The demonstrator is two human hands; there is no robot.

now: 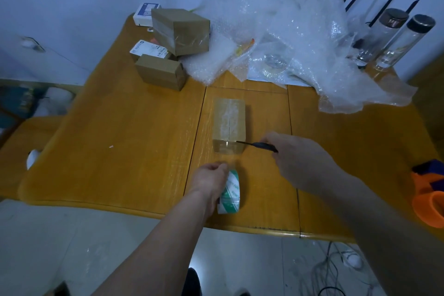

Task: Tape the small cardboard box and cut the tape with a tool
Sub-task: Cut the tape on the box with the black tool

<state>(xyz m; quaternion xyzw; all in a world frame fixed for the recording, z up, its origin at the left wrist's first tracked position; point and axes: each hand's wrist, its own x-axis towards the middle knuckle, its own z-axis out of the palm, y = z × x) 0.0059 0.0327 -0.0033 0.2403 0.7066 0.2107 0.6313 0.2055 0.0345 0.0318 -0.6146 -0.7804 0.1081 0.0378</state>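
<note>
A: Where's the small cardboard box [229, 125]?

B: Centre of the wooden table [125, 142], clear tape along its top seam. The right hand [300, 158], at four o'clock from it, holds a dark cutting tool [258, 146] with the tip at the box's near edge.

A: And the left hand [211, 181]?

B: At six o'clock, gripping the tape roll [231, 192]. A stretched strip probably links roll and box; it's hard to see.

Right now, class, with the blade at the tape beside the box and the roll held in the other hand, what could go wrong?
1. The left hand holds the tape roll close in front of the small box; if the black cutter in the right hand slips toward it, fingers could be nicked.
2. The blade sits at the box's near edge, so it may score the cardboard.
3. Nothing holds the box, so it may shift.
</note>
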